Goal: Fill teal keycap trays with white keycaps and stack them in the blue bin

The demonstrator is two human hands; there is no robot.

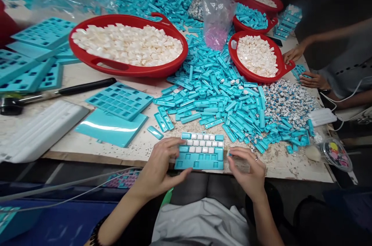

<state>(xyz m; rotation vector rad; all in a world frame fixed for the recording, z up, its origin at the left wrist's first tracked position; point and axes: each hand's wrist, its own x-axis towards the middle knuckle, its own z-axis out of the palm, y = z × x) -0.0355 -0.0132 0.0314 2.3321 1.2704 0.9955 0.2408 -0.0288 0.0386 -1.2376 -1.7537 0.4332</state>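
A small blue toy keyboard lies at the table's front edge, with white keycaps in its upper rows and open sockets in the lower part. My left hand is at its left side, fingers stretched and thumb apart, the index fingertip by the upper left corner. Whether it presses on the keyboard I cannot tell. Just right of the keyboard, my right hand pinches a tiny white-and-blue piece between thumb and index finger; its exact kind is too small to make out.
Loose blue bars are heaped behind the keyboard, beside a pile of small white-and-blue pieces. Red baskets of white keycaps stand further back. Blue grid panels, a white block and a black-handled tool lie left. Co-workers' hands show right.
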